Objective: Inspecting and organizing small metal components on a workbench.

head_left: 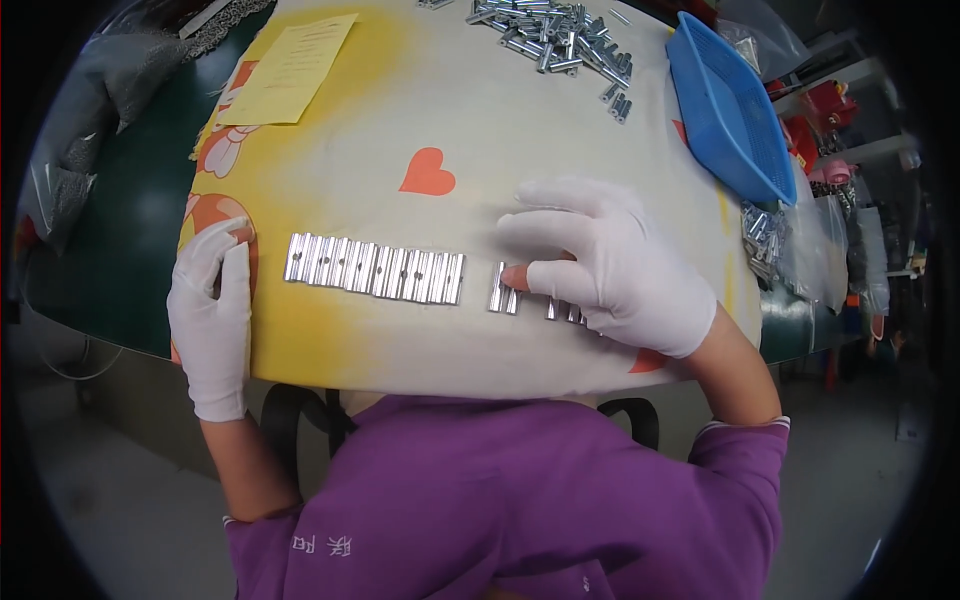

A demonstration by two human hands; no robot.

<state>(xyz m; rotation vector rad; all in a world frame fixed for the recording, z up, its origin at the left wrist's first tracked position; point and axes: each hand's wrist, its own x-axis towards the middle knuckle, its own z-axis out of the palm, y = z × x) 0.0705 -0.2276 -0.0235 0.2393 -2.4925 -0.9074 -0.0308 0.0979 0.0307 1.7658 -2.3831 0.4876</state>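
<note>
Silver metal pieces [375, 270] stand side by side in a row on a patterned cloth [400, 345], between two white-gloved hands.
The row lies near, left of the middle, slightly slanted, with small dark holes visible in several pieces; the left hand [210, 310] rests just beyond its left end, at the cloth's left edge, fingers loosely bent and parted from the thumb. To the right, past a gap, the right hand [605, 250] has its fingers spread and unclenched, its bare thumb tip over a pair of matching pieces [504, 290]; more pieces [565, 312] show partly under the palm. Far off lies a jumbled heap of metal pieces [560, 40], with a blue basket [712, 135] at far right and a yellow sheet [295, 70] at far left.
</note>
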